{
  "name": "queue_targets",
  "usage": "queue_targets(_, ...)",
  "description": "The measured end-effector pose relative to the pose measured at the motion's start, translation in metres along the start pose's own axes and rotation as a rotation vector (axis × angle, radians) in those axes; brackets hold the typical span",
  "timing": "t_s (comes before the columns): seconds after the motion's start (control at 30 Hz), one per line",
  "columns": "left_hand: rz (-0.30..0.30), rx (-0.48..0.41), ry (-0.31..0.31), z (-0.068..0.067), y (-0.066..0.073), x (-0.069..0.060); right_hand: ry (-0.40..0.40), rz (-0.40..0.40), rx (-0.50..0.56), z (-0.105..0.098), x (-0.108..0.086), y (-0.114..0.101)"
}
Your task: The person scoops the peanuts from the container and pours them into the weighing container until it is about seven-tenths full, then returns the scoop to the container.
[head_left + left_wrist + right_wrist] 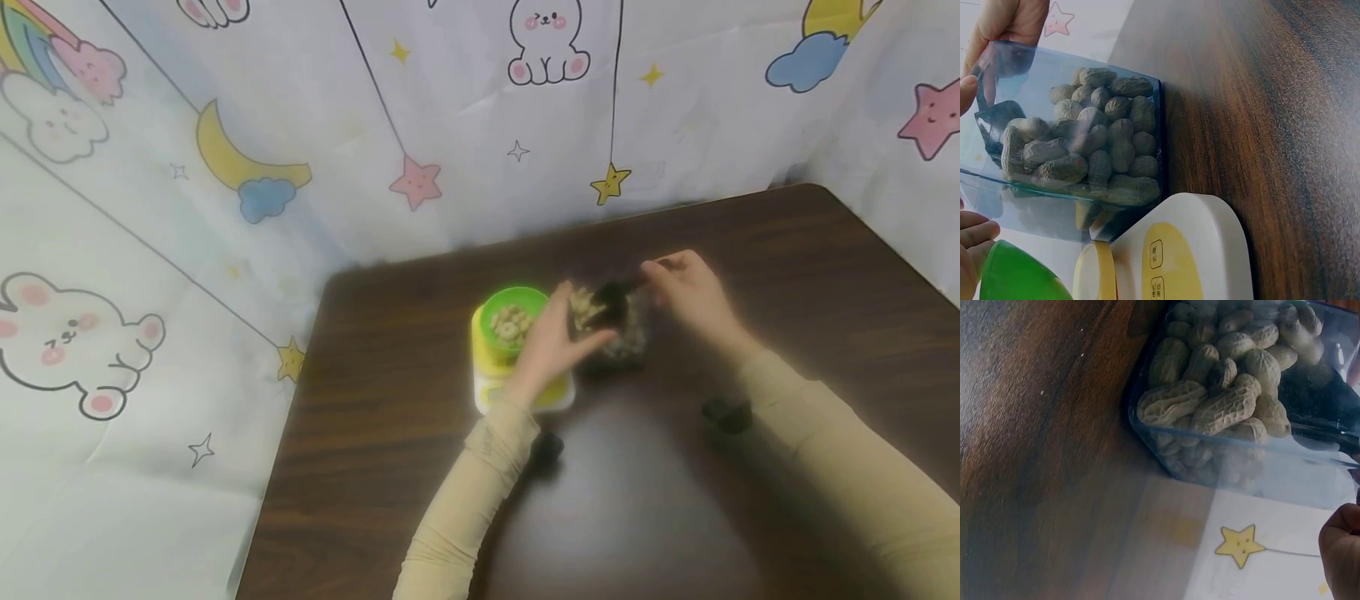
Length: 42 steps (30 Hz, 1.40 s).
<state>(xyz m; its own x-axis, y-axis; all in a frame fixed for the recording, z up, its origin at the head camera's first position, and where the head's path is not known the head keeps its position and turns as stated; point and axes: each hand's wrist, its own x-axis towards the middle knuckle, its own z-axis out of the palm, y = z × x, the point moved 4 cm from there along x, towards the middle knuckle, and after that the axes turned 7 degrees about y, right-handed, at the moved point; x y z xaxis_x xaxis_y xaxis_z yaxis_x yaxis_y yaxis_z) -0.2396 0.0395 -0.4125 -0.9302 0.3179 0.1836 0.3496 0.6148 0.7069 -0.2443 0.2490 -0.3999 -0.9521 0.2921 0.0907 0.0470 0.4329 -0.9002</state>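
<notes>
A clear box (1100,219) of unshelled peanuts (1094,134) stands on the dark table. My right hand (690,296) pinches the handle of a black scoop (611,304), whose head dips into the box among the peanuts. My left hand (547,346) is at the box's left side, thumb and fingers spread about its near corner; whether it touches the wall I cannot tell. Just left of that hand, a green bowl (517,296) with several peanuts (510,323) in it sits on a yellow-and-white kitchen scale (482,398), partly hidden by the hand.
The wood-grain table (375,442) ends at a cartoon-print sheet (465,108) behind and to the sides. Small black objects (727,415) show under both forearms. The scale's buttoned side (1222,231) stands close against the box.
</notes>
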Motion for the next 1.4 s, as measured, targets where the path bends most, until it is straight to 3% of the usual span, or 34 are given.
queue_targets(0.47, 0.012, 0.011, -0.002, 0.0015, -0.0016, 0.0015, -0.029, -0.049, 0.061, 0.0026, -0.0041, 0.0003)
queue_targets(0.83, 0.009, 0.010, -0.005, 0.0019, -0.0020, 0.0014, -0.029, 0.015, 0.039, -0.0009, -0.0016, -0.0020)
queue_targets(1.1, -0.005, 0.001, -0.003, -0.0012, -0.0013, -0.0003, -0.084, -0.020, 0.121, -0.0022, -0.0028, -0.0006)
queue_targets(1.4, 0.020, 0.018, 0.004, 0.0002, -0.0014, 0.0015, -0.070, 0.014, 0.068, -0.0069, -0.0054, -0.0009)
